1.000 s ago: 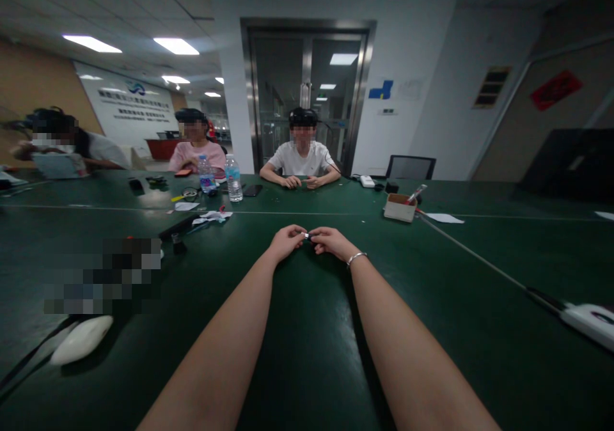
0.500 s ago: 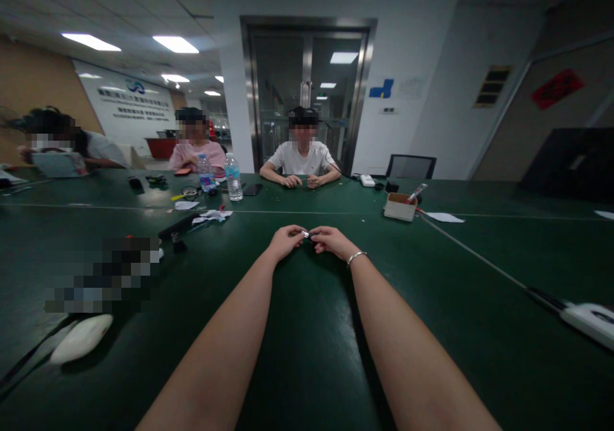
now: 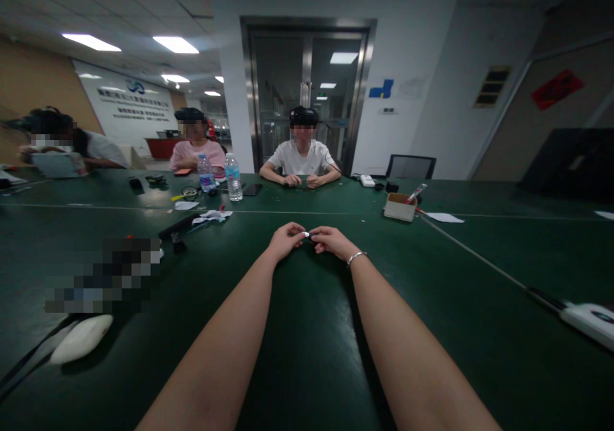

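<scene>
Out over the green table [image 3: 307, 329], a small silver-and-black piece [image 3: 306, 235] sits between my fingertips; it is too small for me to tell its kind. Thumb and fingers of my left hand [image 3: 286, 240] pinch its silver end. My right hand [image 3: 334, 242], with a silver bracelet [image 3: 357, 258] at the wrist, pinches the dark end from the other side. The fingers cover much of the piece, so I cannot tell whether it is one part or two joined.
Bottles [image 3: 233, 177], papers and a black case [image 3: 178, 226] lie ahead left. A white mouse-shaped object [image 3: 82, 339] is near left. A small box [image 3: 400, 207] with a pen stands ahead right; a white device [image 3: 589, 322] lies far right. A person [image 3: 303, 156] sits opposite.
</scene>
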Motion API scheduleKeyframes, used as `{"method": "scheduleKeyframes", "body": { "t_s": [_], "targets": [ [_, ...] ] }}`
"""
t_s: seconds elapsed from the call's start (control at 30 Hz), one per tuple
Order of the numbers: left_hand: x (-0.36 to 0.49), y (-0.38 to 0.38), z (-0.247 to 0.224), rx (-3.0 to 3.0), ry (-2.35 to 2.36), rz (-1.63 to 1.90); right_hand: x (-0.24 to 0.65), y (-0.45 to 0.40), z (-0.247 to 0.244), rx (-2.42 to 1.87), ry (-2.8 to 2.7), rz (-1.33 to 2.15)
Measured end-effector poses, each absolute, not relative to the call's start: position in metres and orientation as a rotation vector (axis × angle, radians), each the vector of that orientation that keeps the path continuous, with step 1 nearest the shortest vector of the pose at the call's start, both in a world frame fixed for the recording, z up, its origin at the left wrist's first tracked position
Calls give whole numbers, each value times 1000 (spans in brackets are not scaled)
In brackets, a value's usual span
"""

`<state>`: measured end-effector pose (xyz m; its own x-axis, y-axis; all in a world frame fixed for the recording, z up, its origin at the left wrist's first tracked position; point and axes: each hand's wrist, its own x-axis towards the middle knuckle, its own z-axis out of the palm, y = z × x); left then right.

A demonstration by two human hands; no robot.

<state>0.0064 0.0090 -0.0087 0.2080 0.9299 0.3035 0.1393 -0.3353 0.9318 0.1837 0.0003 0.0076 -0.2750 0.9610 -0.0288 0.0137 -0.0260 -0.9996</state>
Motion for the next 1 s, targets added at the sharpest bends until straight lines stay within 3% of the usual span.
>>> {"method": "scheduleKeyframes", "body": {
  "t_s": [1.0],
  "targets": [
    [5,17,-13,1638,1157,1134,180,-1,8,-1087,-1487,1382]
  ]
}}
